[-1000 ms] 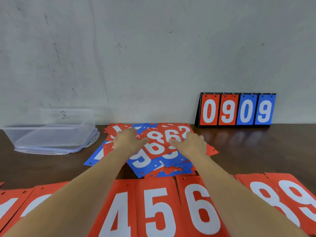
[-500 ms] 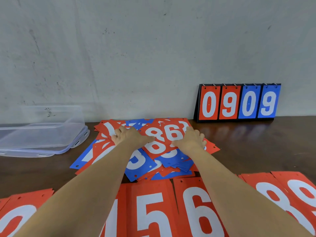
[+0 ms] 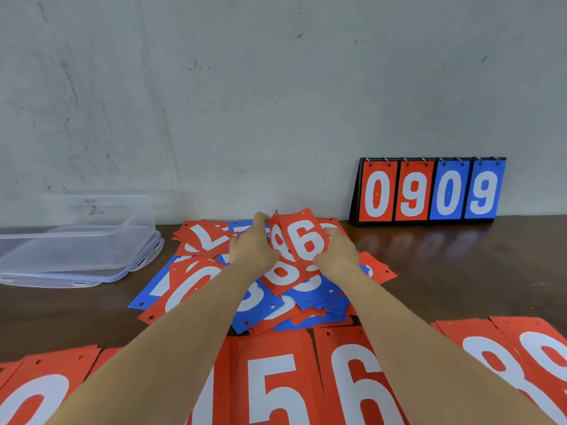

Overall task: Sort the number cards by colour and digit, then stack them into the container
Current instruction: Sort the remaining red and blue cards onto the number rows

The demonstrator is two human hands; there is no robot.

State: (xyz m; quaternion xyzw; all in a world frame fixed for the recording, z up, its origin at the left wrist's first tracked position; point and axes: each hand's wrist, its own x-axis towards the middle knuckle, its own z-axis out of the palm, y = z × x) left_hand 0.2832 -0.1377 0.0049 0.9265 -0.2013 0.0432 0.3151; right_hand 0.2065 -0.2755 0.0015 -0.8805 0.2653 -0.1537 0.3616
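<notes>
A jumbled pile of red and blue number cards (image 3: 196, 280) lies mid-table. My left hand (image 3: 253, 248) and my right hand (image 3: 337, 253) each grip a side of a few red cards lifted off the pile's top. The front one is a red 6 card (image 3: 306, 237), tilted up, and a red 8 card (image 3: 277, 240) shows just behind it. Along the near edge runs a row of sorted red cards, among them a red 5 (image 3: 270, 388) and a red 6 (image 3: 356, 384). The clear plastic container (image 3: 101, 234) stands at the far left.
A black scoreboard stand (image 3: 429, 190) showing 0 9 0 9 leans at the wall, back right. The container rests on its clear lid (image 3: 135, 268). Dark wooden table (image 3: 460, 271) shows bare to the right of the pile. More red cards (image 3: 506, 357) lie at the near right.
Both hands, which lay flat on the pile, have closed on the top red cards and raised them, tilting the 6 and 8 upright.
</notes>
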